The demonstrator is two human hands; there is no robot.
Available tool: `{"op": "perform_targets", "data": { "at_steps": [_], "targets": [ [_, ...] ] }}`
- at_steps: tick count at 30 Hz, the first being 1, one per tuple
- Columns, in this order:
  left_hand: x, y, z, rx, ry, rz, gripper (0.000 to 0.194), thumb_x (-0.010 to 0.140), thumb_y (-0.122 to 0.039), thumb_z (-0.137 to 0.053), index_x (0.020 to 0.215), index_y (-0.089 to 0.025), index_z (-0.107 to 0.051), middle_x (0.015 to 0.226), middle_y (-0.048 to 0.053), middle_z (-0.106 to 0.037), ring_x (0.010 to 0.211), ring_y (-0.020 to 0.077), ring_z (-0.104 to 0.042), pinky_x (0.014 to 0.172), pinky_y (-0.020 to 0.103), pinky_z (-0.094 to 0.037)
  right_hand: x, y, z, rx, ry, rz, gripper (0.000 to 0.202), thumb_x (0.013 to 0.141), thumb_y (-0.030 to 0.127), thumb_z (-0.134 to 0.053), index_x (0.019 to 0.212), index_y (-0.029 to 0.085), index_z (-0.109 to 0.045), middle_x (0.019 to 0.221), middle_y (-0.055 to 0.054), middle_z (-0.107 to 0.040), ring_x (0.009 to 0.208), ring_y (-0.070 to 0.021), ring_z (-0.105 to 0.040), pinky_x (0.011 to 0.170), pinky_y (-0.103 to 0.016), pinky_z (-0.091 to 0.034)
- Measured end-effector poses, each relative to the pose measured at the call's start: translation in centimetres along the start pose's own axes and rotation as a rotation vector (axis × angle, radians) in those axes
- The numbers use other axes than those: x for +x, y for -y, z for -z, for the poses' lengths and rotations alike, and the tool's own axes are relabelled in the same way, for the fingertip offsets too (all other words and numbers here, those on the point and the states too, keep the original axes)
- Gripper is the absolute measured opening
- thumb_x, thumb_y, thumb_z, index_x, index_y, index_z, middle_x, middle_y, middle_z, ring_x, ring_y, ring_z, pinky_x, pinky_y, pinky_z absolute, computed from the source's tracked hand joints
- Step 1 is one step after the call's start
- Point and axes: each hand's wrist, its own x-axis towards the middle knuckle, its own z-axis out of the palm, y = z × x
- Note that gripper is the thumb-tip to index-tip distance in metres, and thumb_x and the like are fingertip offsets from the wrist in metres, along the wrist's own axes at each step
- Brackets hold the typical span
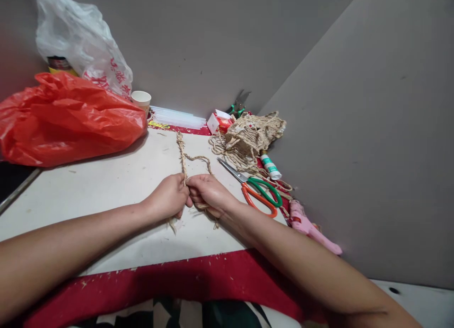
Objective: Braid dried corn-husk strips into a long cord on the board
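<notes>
A braided length of straw rope (182, 154) runs away from my hands across the white board (117, 190). My left hand (172, 194) is closed on the near end of the braid. Right beside it, my right hand (207, 191) is closed too, its fingers pinching a strand where the braid ends. A loose twisted cord (200, 157) loops from the braid round behind my right hand. Frayed strand ends stick out beneath both hands. What lies inside the fingers is mostly hidden.
Orange-and-green-handled scissors (260, 193) lie right of my hand. Beyond them are a rope heap (255, 136), a glue bottle (271, 167) and a pink glue gun (312, 228). Clear glue sticks (177, 117), a paper cup (141, 99) and a red plastic bag (71, 122) line the back and left.
</notes>
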Motion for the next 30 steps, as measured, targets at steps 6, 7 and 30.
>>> {"op": "perform_targets", "data": {
  "at_steps": [6,7,30],
  "targets": [
    [0.1,0.5,0.0,0.087,-0.051,-0.037,0.013,0.072,-0.008,-0.039,0.077,-0.016,-0.048,0.041,-0.006,-0.049,0.030,0.0090,-0.043,0.032,0.018,-0.032,0.0,-0.3,-0.2,-0.028,-0.002,0.050,0.023,0.071,0.024,-0.050,0.050,0.014,-0.048,0.035,0.002,-0.045,0.029,-0.0023,-0.024,0.032,-0.018,-0.010],
    [0.1,0.5,0.0,0.085,-0.044,-0.032,0.013,0.071,-0.008,-0.040,0.078,-0.016,-0.048,0.043,-0.005,-0.050,0.030,0.0089,-0.043,0.032,0.019,-0.032,0.0,-0.4,-0.1,-0.029,-0.001,0.052,0.021,0.071,0.025,-0.052,0.053,0.014,-0.050,0.036,0.002,-0.046,0.029,-0.0025,-0.025,0.032,-0.018,-0.010],
    [2.0,0.5,1.8,0.151,0.060,-0.152,0.017,0.076,-0.020,-0.042,0.063,-0.015,-0.052,0.053,-0.002,-0.045,0.047,0.0078,-0.038,0.048,0.022,-0.030,-0.5,0.6,2.0,-0.093,0.081,0.055,0.025,0.069,0.033,-0.064,0.060,0.015,-0.049,0.037,0.011,-0.028,0.034,-0.0018,-0.016,0.036,-0.019,-0.010]
  ]
}}
